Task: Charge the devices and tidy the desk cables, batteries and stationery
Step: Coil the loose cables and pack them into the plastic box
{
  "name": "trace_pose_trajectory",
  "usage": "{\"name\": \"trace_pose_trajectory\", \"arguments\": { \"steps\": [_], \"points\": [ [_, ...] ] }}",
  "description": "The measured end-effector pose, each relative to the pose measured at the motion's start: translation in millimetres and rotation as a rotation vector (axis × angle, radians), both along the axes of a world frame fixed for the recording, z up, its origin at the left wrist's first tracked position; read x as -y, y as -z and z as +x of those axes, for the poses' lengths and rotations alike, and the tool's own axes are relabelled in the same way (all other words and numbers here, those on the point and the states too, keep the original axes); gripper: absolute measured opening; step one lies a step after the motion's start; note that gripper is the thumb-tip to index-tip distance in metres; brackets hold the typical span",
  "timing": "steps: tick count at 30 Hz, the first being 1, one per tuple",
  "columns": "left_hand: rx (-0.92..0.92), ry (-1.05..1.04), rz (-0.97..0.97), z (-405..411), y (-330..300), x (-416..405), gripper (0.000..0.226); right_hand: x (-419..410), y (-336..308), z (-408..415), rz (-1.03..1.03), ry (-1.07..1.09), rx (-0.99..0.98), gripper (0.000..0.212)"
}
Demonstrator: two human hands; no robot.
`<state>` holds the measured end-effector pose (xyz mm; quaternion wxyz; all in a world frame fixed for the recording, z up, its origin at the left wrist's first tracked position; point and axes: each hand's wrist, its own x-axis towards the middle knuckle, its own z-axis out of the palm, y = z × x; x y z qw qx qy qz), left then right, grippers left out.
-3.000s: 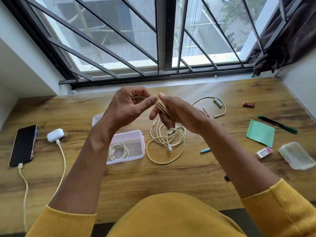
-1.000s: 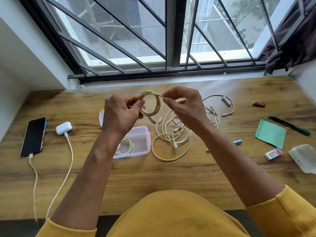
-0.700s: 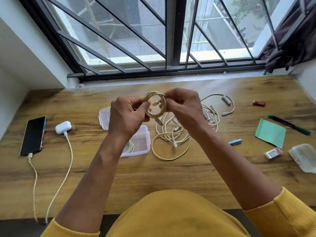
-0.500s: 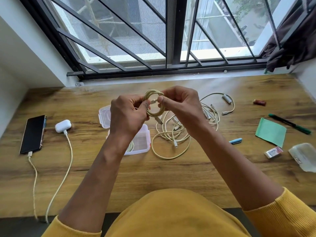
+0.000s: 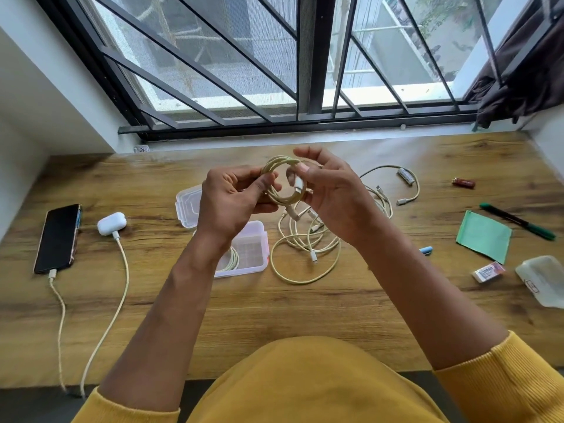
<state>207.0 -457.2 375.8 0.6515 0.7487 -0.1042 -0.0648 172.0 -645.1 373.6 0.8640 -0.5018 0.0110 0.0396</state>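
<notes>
Head camera view, looking down at a wooden desk [image 5: 274,315] below a barred window. At centre, held above the desk, is a coiled cream cable [image 5: 282,181], wound into a small ring. The left hand [image 5: 232,203] pinches the ring's left side between thumb and curled fingers. The right hand [image 5: 332,193] grips the right side, its thumb pressing a white plug end [image 5: 299,185] against the coil while its upper fingers stretch loosely over the top. The far side of the ring is hidden behind the right hand's fingers.

Beneath the hands lies a loose tangle of cables [image 5: 308,248], partly covered by the right wrist. To its left sits a clear plastic box [image 5: 250,250] holding another coiled cable, mostly hidden by the left forearm; its lid [image 5: 187,206] lies just behind. Farther left, a white earbud case [image 5: 111,223] and a dark phone [image 5: 58,238] each have a cable plugged in, both cables running off the desk's near edge.

To the right lie a battery [image 5: 405,175] inside a cable loop, a small reddish object [image 5: 464,182] too small to identify, a green marker [image 5: 517,221], a green paper pad [image 5: 483,236], a blue object [image 5: 426,250] half hidden by the right forearm, an eraser [image 5: 487,272], and a clear plastic container [image 5: 543,280] cut off at the frame edge. Yellow sleeves fill the bottom.
</notes>
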Motion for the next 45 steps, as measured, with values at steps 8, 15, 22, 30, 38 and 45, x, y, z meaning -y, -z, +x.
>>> {"name": "trace_pose_trajectory", "arguments": {
  "steps": [8,15,22,30,38,45],
  "points": [
    [0.124,-0.046,0.001,3.5,3.4,-0.7,0.012,6.7,0.8,-0.9,-0.306,-0.076,0.0,0.009],
    [0.076,-0.129,-0.129,1.3,11.5,-0.2,0.012,5.6,-3.6,-1.8,-0.497,-0.015,-0.033,0.013],
    [0.151,-0.153,-0.154,-5.2,10.5,5.2,0.02,-5.0,-3.8,-0.6,-0.464,0.03,-0.151,0.01],
    [-0.048,-0.066,-0.408,-4.0,9.3,3.0,0.018,-8.9,-11.7,0.2,-0.3,0.056,-0.145,0.02],
    [-0.231,0.168,-0.529,-3.8,5.3,-6.2,0.026,-5.8,-7.5,2.8,-0.374,0.024,-0.149,0.014],
    [0.015,0.167,-0.037,1.5,9.1,-8.5,0.038,1.0,-7.5,1.8,-0.426,0.006,-0.163,0.005]
  ]
}}
